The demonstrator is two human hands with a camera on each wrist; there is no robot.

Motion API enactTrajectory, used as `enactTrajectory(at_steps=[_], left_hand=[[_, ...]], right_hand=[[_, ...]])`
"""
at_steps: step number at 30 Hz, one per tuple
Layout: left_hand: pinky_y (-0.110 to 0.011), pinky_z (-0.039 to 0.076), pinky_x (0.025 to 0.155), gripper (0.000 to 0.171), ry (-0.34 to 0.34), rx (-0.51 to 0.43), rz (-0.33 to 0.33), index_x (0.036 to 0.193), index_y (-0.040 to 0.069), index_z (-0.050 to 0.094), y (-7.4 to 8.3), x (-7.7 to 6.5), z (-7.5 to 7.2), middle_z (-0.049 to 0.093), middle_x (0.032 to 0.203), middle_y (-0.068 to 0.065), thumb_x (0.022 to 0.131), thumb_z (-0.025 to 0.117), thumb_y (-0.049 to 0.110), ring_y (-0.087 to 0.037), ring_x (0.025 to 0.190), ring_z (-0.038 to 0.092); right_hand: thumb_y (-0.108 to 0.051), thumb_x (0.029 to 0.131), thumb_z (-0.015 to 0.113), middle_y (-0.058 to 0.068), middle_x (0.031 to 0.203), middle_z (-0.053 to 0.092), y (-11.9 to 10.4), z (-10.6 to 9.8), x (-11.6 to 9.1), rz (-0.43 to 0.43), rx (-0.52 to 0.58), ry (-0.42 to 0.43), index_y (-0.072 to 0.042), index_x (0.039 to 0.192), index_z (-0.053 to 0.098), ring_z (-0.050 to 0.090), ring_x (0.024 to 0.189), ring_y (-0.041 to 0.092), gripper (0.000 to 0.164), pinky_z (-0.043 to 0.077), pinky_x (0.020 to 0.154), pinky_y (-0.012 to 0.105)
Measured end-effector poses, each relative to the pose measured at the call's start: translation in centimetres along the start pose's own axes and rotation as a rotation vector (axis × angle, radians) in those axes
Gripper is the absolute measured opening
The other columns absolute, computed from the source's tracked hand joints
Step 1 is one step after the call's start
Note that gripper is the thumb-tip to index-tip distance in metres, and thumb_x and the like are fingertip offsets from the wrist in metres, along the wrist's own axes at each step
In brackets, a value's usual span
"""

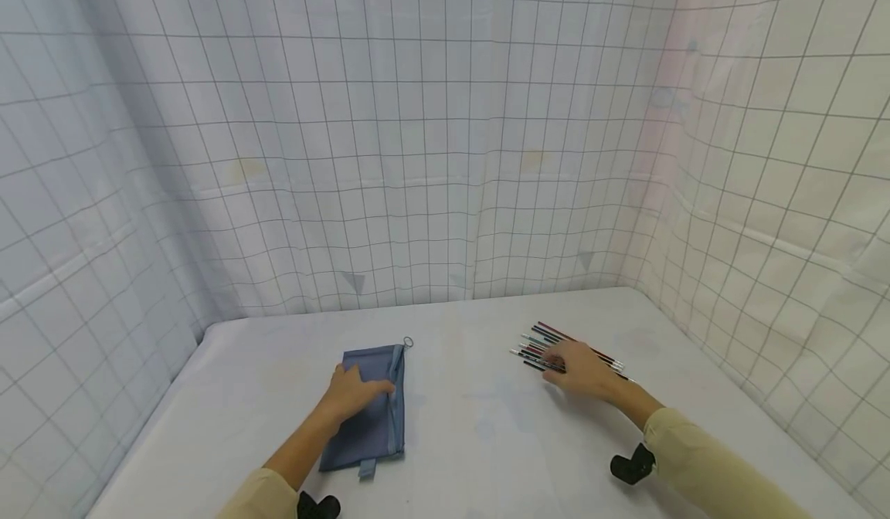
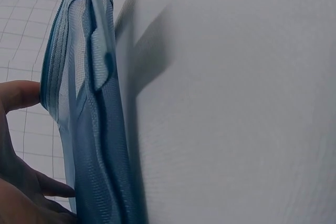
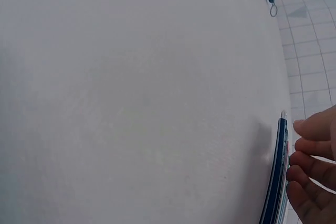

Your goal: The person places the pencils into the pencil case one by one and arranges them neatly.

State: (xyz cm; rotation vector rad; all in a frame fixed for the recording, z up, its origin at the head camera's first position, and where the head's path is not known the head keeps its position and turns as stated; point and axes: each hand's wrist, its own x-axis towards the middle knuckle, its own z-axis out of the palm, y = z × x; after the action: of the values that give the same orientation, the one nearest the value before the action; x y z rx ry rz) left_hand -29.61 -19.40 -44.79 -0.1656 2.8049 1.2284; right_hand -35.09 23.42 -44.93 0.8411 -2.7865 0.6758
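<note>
My left hand (image 1: 350, 393) rests on a flat blue zippered pouch (image 1: 361, 426) with a mesh strip along its zip. In the left wrist view the thumb touches the zipped edge of the pouch (image 2: 100, 145), and the other fingertips lie against its face. To the right, my right hand (image 1: 580, 368) is over a loose bundle of thin pencils (image 1: 545, 336), dark, red and pale. Its fingers are bent loosely, and in the right wrist view the fingertips are right beside a blue-sided pencil (image 3: 275, 177). Part of the bundle is hidden under this hand.
A white cloth-covered table (image 1: 459, 426) lies under everything. White curtains with a grid pattern (image 1: 417, 156) enclose its back and sides. A metal ring (image 1: 408, 342) hangs from the zip at the pouch's far corner, and a fabric tab (image 1: 367, 469) sticks out at the near end.
</note>
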Motion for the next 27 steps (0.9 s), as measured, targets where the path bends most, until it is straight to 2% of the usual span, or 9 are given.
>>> enactTrajectory(at_steps=[3,5,12,16,27], left_hand=[[-0.075,0.025,0.11,0.103,-0.003,-0.009,-0.002,0.149,-0.025,0.025,-0.1,0.1,0.0,0.004,0.158,-0.047,0.088,0.072,0.044,-0.067,0.142,0.016],[-0.075,0.025,0.11,0.103,-0.004,-0.016,0.0,0.149,-0.025,0.025,-0.1,0.1,0.0,0.004,0.158,-0.047,0.088,0.072,0.044,-0.067,0.142,0.016],[-0.076,0.025,0.11,0.103,-0.007,-0.032,0.002,0.15,-0.024,0.024,-0.3,0.0,0.1,0.004,0.158,-0.046,0.088,0.072,0.044,-0.067,0.142,0.016],[-0.076,0.025,0.11,0.103,-0.006,-0.039,0.002,0.15,-0.024,0.024,-0.3,0.0,0.0,0.004,0.159,-0.046,0.088,0.071,0.043,-0.067,0.143,0.014],[-0.077,0.023,0.11,0.102,-0.007,-0.052,-0.002,0.151,-0.022,0.023,-0.4,0.0,-0.1,0.003,0.159,-0.046,0.088,0.071,0.043,-0.066,0.143,0.012]], right_hand=[[-0.007,0.091,0.076,-0.006,0.087,0.066,0.4,0.5,0.0,-0.002,-0.042,0.008,-0.004,0.103,0.077,0.058,0.079,0.011,0.013,0.052,0.07,0.033],[-0.005,0.09,0.076,-0.008,0.084,0.064,0.5,0.9,0.0,0.017,-0.067,0.005,-0.006,0.099,0.077,0.055,0.076,0.009,0.009,0.051,0.067,0.031],[0.001,0.088,0.077,-0.001,0.09,0.072,0.1,1.5,0.0,0.036,-0.136,0.035,-0.006,0.097,0.079,0.067,0.084,0.016,0.011,0.058,0.075,0.038],[0.001,0.088,0.077,0.0,0.092,0.073,-0.3,1.3,0.2,0.045,-0.151,0.034,-0.006,0.097,0.08,0.068,0.087,0.019,0.012,0.058,0.077,0.04],[0.003,0.089,0.074,0.002,0.097,0.076,-0.8,0.8,2.2,0.089,-0.032,0.003,-0.005,0.1,0.081,0.07,0.093,0.021,0.016,0.059,0.081,0.042]])
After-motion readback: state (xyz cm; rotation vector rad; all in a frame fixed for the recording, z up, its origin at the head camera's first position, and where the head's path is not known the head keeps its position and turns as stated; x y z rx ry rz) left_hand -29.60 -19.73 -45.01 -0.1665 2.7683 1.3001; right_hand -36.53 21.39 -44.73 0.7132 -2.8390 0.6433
